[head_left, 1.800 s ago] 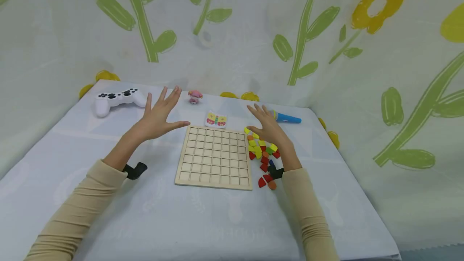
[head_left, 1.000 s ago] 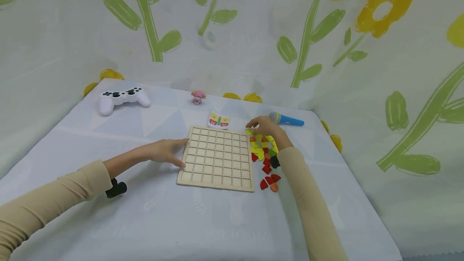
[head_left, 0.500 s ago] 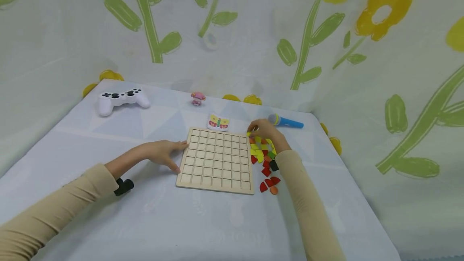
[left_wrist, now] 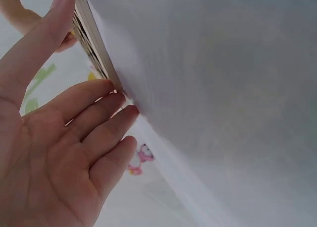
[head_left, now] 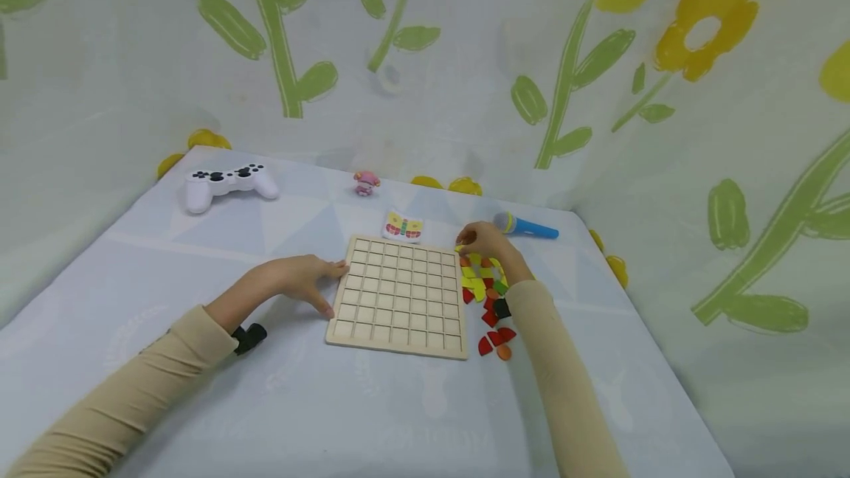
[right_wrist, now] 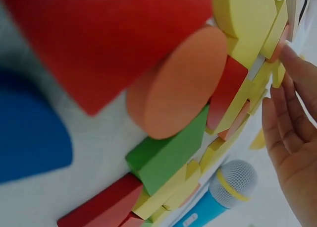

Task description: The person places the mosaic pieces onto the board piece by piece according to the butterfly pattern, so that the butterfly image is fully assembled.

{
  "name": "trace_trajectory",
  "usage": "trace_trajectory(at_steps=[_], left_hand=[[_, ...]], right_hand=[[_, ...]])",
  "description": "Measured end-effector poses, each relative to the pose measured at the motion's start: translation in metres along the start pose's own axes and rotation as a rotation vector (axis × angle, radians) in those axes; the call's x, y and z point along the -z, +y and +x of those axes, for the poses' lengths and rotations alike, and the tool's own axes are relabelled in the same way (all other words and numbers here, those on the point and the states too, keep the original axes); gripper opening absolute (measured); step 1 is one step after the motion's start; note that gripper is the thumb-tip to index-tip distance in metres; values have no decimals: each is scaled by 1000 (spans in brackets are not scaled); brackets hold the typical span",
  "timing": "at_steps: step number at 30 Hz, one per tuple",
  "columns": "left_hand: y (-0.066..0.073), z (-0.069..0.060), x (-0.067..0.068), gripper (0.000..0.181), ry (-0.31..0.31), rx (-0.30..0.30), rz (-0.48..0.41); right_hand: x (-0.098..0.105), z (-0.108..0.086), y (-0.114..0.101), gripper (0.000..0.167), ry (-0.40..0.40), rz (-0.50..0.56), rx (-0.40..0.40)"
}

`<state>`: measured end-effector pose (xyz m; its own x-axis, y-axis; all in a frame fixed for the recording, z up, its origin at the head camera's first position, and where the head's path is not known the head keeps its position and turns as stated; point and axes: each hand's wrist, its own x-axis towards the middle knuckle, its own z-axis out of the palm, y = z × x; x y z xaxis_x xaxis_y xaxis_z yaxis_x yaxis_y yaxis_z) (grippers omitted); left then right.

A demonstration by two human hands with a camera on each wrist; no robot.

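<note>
A square wooden grid board (head_left: 398,296) lies in the middle of the table in the head view. Fingertips and thumb of my left hand (head_left: 300,280) touch its left edge, with the fingers fairly straight in the left wrist view. Beyond the board's right edge, my right hand (head_left: 486,240) is over the far end of a pile of coloured pieces. Its thumb and fingers pinch a small yellow block (right_wrist: 278,75). Near that hand lie more yellow blocks (head_left: 474,287), an orange round block (right_wrist: 181,83), a green block (right_wrist: 168,155) and red blocks (head_left: 506,333).
A small butterfly-pattern card (head_left: 402,228) lies behind the board. At the back are a white game controller (head_left: 231,184), a pink figurine (head_left: 366,183) and a blue toy microphone (head_left: 531,227), close to my right hand. A flowered cloth wall rises behind the table.
Both hands were raised with spread fingers. The left has come down to the board's left edge; the right has lowered to the pile and now pinches a yellow block.
</note>
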<state>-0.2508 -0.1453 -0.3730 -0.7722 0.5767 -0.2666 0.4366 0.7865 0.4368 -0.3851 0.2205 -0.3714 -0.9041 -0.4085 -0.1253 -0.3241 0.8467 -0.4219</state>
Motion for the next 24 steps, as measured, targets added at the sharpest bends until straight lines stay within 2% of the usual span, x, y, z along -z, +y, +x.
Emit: trace_trajectory(at_steps=[3,9,14,17,20,24], left_hand=[[1,0,0,90,-1,2,15],[1,0,-2,89,2,5,0],[1,-1,-3,88,12,-4,-13],[2,-2,-3,88,15,-7,-9],[1,-2,-3,88,14,-6,-4],[1,-1,-2,88,8,-2,-3]], right_hand=[[-1,-1,2,16,18,25,-16],[-7,-2,7,10,65,63,7],[-6,-3,2,12,104,78,20],[-3,-3,-6,15,141,80,92],[-2,-4,-20,16,154,137,175],[-5,-5,-44,16,109,206,264]])
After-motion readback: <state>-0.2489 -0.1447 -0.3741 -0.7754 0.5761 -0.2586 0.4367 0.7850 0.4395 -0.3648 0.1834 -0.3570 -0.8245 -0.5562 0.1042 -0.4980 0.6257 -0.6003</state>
